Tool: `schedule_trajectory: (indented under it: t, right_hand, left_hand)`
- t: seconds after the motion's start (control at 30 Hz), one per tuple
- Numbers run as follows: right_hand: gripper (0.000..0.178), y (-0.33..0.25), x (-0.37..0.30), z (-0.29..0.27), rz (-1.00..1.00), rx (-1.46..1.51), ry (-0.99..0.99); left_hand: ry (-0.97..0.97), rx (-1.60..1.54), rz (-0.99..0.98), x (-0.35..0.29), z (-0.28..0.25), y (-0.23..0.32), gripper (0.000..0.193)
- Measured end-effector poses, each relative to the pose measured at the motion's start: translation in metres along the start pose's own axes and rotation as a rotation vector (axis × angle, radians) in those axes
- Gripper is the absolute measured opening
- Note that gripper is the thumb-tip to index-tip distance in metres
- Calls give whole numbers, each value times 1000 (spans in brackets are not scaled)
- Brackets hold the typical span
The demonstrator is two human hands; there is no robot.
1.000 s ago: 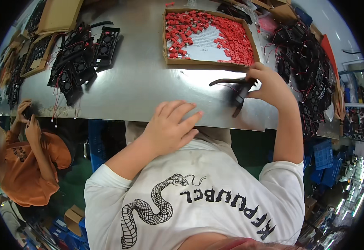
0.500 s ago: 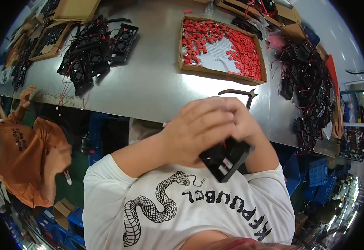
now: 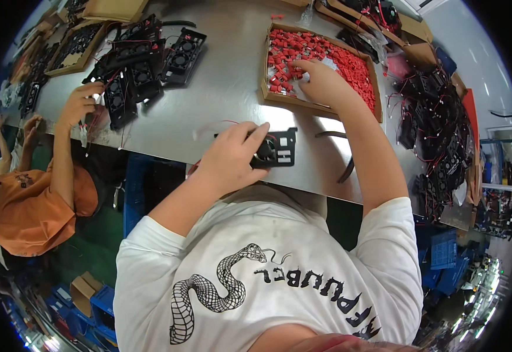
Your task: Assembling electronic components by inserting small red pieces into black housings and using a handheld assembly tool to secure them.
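well, right hand (image 3: 324, 84), grip unclear, dips toward red pieces (image 3: 355, 69) in a cardboard tray (image 3: 291, 102); left hand (image 3: 232, 155), half-curled, clasps fan unit (image 3: 286, 148).

I saw a bright glare (image 3: 291, 120) on the metal table (image 3: 226, 70), green floor (image 3: 106, 227) below, a pale wall (image 3: 476, 58) past one end.

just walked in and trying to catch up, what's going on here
A person in a white shirt sits or stands at a metal table. Their left hand is on a black fan unit near the table edge, while their right hand is at the red pieces in a shallow cardboard box. A tool with dark handles lies partly hidden by the right forearm. A co-worker's hand is near the fan pile on the left.
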State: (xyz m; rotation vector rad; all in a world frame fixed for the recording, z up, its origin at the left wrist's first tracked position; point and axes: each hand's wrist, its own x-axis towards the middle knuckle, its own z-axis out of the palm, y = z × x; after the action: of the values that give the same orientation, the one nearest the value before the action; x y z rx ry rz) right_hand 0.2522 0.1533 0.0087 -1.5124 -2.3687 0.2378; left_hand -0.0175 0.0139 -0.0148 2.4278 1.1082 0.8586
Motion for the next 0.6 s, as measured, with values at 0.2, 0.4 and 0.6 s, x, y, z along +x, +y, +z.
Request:
schedule_trajectory:
  t: [0.2,0.4,0.6]
  right_hand:
    - [29,7,5,-9,197,118,-167]
    - [23,-10,-34,-24,327,171,78]
    - [21,-8,-89,-22,436,121,258]
  left_hand:
    - [8,38,-2,-7,3,-7,78]
    - [50,260,-29,-14,2,-11,82]
    - [65,180,43,-10,3,-10,86]
